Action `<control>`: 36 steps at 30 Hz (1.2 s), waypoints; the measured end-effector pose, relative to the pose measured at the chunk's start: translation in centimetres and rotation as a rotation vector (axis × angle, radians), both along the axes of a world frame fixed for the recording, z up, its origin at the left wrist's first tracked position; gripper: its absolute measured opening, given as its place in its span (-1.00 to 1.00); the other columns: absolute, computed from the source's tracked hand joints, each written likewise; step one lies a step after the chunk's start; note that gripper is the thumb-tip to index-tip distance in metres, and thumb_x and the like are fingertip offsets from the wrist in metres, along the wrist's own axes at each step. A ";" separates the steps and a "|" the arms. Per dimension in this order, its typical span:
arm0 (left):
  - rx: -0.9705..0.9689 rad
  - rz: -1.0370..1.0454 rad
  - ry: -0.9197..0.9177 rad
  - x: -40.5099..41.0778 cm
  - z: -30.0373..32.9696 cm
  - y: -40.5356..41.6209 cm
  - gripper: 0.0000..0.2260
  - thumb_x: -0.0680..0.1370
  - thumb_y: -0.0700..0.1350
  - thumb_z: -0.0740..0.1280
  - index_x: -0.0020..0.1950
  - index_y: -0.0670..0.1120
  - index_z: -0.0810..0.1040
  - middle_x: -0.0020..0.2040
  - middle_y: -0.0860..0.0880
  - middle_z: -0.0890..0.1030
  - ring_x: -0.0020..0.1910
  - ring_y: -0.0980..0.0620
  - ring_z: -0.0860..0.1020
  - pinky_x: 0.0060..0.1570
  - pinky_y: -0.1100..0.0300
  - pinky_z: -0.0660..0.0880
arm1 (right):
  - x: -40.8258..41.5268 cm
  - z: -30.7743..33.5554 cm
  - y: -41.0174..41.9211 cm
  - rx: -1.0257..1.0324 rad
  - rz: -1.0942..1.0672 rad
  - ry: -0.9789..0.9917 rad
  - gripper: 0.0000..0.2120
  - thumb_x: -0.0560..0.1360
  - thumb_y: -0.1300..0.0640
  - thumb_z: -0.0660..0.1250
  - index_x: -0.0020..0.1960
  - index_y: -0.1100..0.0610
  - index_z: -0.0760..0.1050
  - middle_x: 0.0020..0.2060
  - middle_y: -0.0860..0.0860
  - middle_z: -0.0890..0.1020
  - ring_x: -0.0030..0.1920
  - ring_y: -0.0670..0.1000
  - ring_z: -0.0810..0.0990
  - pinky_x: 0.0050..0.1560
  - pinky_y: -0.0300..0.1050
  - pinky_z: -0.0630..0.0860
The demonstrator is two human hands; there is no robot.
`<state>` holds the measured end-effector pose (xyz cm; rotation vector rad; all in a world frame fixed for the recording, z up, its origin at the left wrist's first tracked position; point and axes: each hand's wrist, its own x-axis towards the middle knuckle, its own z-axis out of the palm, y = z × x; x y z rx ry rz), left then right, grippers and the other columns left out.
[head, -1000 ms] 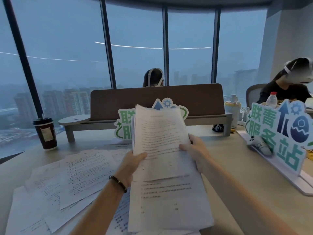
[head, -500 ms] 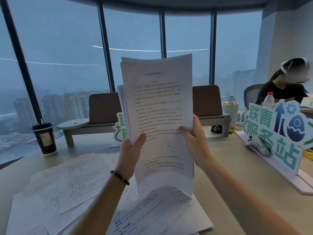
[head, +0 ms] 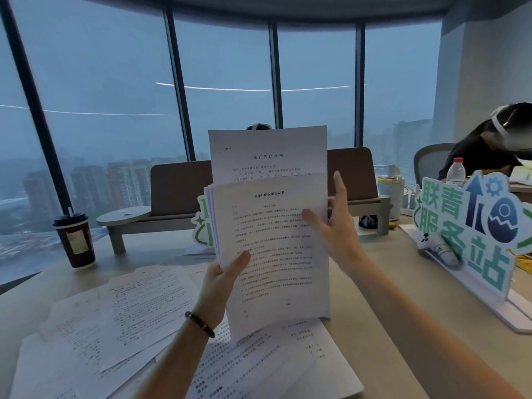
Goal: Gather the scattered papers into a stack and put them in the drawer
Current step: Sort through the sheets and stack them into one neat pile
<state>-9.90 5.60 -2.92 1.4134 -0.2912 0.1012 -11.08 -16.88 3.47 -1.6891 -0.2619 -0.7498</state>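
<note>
The left hand [head: 220, 286] holds a stack of papers [head: 273, 249] upright above the table [head: 403, 298], its thumb pinching the stack's left edge from the front, the other fingers hidden behind. One sheet [head: 267, 151] stands higher at the back. The right hand [head: 335, 226] touches the stack's right edge, fingers spread and mostly straight. More loose papers [head: 138, 318] lie scattered on the near left of the table, a coffee cup [head: 75, 240] standing farther left

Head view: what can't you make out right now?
- Drawer: nowhere in frame.
- Held stack: sheet count hidden behind the front page; left hand grips it.
- Right hand: fingertips behind the stack's edge.
- Scattered papers: print too small; the bottom edge cuts them off.
</note>
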 end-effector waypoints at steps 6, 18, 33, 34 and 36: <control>-0.007 -0.030 -0.006 -0.1 0.0 0.1 -0.79 0.56 -0.16 0.34 0.18 -0.11 0.62 0.08 -0.11 0.71 0.07 -0.14 0.67 0.10 -0.18 0.57 | -0.3 6.1 0.6 -0.499 -0.322 -0.252 -0.05 0.47 0.05 0.46 0.57 -0.28 -0.15 0.39 0.06 0.21 0.28 -0.06 0.35 0.28 0.00 0.41; 0.033 -0.071 -0.027 -0.3 0.1 0.2 -0.81 0.57 -0.16 0.33 0.15 -0.11 0.62 0.07 -0.12 0.71 0.06 -0.14 0.67 0.08 -0.16 0.59 | -0.4 10.1 4.4 -1.264 -0.549 -0.331 -0.30 0.52 -0.35 0.17 0.54 -0.03 0.19 0.39 0.06 0.46 0.52 0.16 0.21 0.47 0.41 -0.16; 0.048 -0.012 -0.061 0.3 -0.7 0.3 -0.76 0.55 -0.17 0.36 0.21 -0.16 0.60 0.10 -0.13 0.70 0.09 -0.15 0.66 0.12 -0.23 0.56 | 0.9 2.8 1.8 -0.649 -0.466 -0.298 -0.10 0.41 -0.24 0.42 0.58 -0.10 0.01 0.53 0.00 0.17 0.53 0.05 0.13 0.51 0.36 -0.01; 0.050 -0.012 -0.063 0.3 -0.7 0.3 -0.76 0.55 -0.17 0.36 0.21 -0.16 0.60 0.10 -0.13 0.70 0.09 -0.15 0.66 0.12 -0.23 0.56 | 1.2 1.3 1.2 -0.430 -0.381 -0.223 -0.05 0.36 -0.22 0.49 0.56 -0.14 0.00 0.50 -0.07 0.18 0.49 0.01 0.20 0.49 0.30 0.15; 0.051 -0.010 -0.065 0.3 -0.7 0.3 -0.77 0.56 -0.17 0.35 0.21 -0.16 0.60 0.10 -0.13 0.70 0.09 -0.15 0.66 0.11 -0.22 0.56 | 1.3 -1.4 0.6 -0.057 -0.144 -0.045 0.05 0.29 -0.17 0.58 0.54 -0.22 -0.04 0.46 -0.13 0.22 0.40 -0.04 0.34 0.33 0.15 0.45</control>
